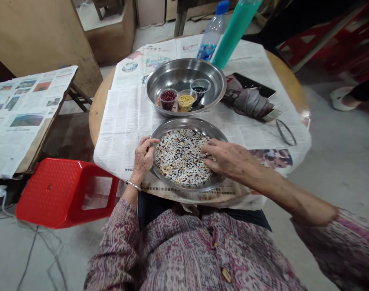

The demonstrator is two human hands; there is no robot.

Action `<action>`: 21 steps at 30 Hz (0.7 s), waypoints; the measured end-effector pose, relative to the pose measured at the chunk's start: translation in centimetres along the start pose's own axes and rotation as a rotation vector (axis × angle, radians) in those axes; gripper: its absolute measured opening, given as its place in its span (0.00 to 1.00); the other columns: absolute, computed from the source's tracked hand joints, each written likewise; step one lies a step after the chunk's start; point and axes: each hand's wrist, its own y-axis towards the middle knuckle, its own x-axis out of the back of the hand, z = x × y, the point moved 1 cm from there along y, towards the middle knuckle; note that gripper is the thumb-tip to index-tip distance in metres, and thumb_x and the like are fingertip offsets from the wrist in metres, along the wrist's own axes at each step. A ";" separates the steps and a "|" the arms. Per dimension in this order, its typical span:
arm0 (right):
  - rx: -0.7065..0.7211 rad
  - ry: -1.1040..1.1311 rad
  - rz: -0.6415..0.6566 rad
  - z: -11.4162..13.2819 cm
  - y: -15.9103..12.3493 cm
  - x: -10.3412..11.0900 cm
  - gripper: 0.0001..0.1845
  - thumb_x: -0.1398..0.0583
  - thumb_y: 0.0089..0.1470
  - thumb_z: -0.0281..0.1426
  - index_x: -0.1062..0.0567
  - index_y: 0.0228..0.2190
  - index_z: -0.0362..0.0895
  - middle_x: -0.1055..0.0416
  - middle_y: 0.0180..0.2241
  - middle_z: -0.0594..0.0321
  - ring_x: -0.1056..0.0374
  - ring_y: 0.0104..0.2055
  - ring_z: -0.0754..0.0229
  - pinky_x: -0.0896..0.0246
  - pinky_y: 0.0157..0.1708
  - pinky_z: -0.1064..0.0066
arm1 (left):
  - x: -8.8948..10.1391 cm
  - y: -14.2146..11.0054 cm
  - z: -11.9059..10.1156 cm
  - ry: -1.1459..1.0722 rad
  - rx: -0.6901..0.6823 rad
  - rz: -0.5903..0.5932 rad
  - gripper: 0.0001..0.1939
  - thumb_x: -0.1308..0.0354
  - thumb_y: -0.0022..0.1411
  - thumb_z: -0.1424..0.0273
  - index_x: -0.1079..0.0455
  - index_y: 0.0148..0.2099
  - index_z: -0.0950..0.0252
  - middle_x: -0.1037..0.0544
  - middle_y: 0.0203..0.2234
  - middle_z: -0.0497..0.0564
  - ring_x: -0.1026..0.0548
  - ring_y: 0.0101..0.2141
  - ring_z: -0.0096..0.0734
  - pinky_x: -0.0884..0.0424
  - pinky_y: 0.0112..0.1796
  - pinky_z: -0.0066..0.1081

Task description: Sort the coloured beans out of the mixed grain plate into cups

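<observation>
A shallow steel basin (220, 135) sits at the table's near side, its bottom covered with a mix of white grains and black, yellow and dark red beans (184, 157). My left hand (144, 155) grips the basin's left rim, thumb and fingers closed on it. Over the right part of the mix is my right hand (222, 157), fingers bent and drawn together at the beans; whatever is between the fingertips is too small to see. Behind stands a larger steel basin (184, 66) holding clear cups of red beans (168, 99), yellow beans (185, 101) and black beans (200, 88).
Newspaper (119, 117) covers the round table. A water bottle (211, 34), a green cylinder (235, 32), a folded grey umbrella (249, 99) and a dark flat device (252, 85) lie or stand beyond the basins. A red stool (57, 190) is at the left; a person's foot (342, 98) shows right.
</observation>
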 end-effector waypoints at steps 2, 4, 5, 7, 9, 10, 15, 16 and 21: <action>-0.032 0.009 0.015 -0.6 -0.2 -0.4 0.08 0.43 0.59 0.29 0.26 0.40 0.46 0.27 0.37 0.56 0.31 0.36 0.55 0.38 0.36 0.63 | 0.0 0.0 0.0 -0.004 0.000 -0.001 0.13 0.47 0.65 0.77 0.22 0.42 0.60 0.22 0.48 0.52 0.26 0.53 0.36 0.30 0.56 0.36; -0.054 0.016 0.000 -0.8 0.2 -1.2 0.11 0.44 0.58 0.27 0.26 0.42 0.45 0.25 0.38 0.56 0.30 0.36 0.54 0.37 0.38 0.63 | 0.0 0.0 0.0 -0.002 0.001 0.001 0.13 0.48 0.65 0.77 0.22 0.42 0.60 0.22 0.48 0.52 0.26 0.54 0.37 0.30 0.57 0.37; -0.066 0.014 -0.017 -0.8 0.8 -1.7 0.13 0.45 0.57 0.26 0.25 0.42 0.44 0.25 0.38 0.55 0.30 0.37 0.54 0.36 0.39 0.63 | 0.0 0.0 0.0 0.000 0.001 0.003 0.13 0.48 0.66 0.77 0.22 0.42 0.60 0.22 0.48 0.52 0.26 0.54 0.37 0.30 0.57 0.37; -0.078 0.018 -0.052 -0.6 2.3 -2.3 0.15 0.47 0.56 0.23 0.24 0.42 0.43 0.23 0.40 0.53 0.28 0.40 0.53 0.35 0.42 0.62 | 0.0 0.0 -0.1 0.006 0.004 0.003 0.13 0.48 0.66 0.77 0.22 0.42 0.60 0.22 0.48 0.52 0.26 0.54 0.37 0.30 0.57 0.37; -0.088 0.037 -0.083 -0.4 4.1 -2.6 0.17 0.47 0.57 0.23 0.23 0.44 0.42 0.22 0.42 0.51 0.27 0.43 0.52 0.34 0.46 0.61 | 0.1 0.0 -0.1 0.013 0.007 0.002 0.13 0.47 0.65 0.77 0.22 0.42 0.60 0.22 0.49 0.52 0.26 0.54 0.38 0.30 0.58 0.37; -0.093 0.051 -0.098 -0.2 5.0 -2.6 0.18 0.47 0.57 0.23 0.22 0.44 0.41 0.21 0.42 0.51 0.27 0.43 0.52 0.33 0.46 0.60 | 0.1 0.0 -0.1 0.017 0.009 0.002 0.13 0.47 0.65 0.77 0.22 0.42 0.60 0.22 0.49 0.52 0.26 0.54 0.37 0.30 0.58 0.37; -0.026 0.148 -0.172 1.1 7.8 -1.8 0.21 0.48 0.59 0.22 0.21 0.48 0.44 0.21 0.45 0.53 0.27 0.45 0.52 0.33 0.48 0.60 | 0.1 0.1 -0.1 0.021 0.008 0.003 0.13 0.48 0.66 0.77 0.22 0.42 0.60 0.22 0.47 0.51 0.26 0.54 0.37 0.30 0.57 0.37; -0.029 0.142 -0.178 1.4 8.2 -1.7 0.21 0.47 0.59 0.23 0.21 0.49 0.44 0.22 0.46 0.53 0.28 0.47 0.51 0.33 0.48 0.59 | 0.1 0.1 0.0 0.022 0.008 0.006 0.13 0.48 0.66 0.77 0.22 0.42 0.60 0.22 0.48 0.51 0.26 0.54 0.37 0.30 0.57 0.37; -0.083 0.049 -0.155 3.1 9.7 -2.1 0.19 0.44 0.64 0.37 0.22 0.51 0.43 0.26 0.50 0.47 0.35 0.53 0.43 0.34 0.47 0.54 | 0.1 0.1 0.1 0.022 -0.002 0.009 0.13 0.48 0.66 0.77 0.23 0.43 0.60 0.22 0.49 0.52 0.26 0.54 0.37 0.30 0.58 0.37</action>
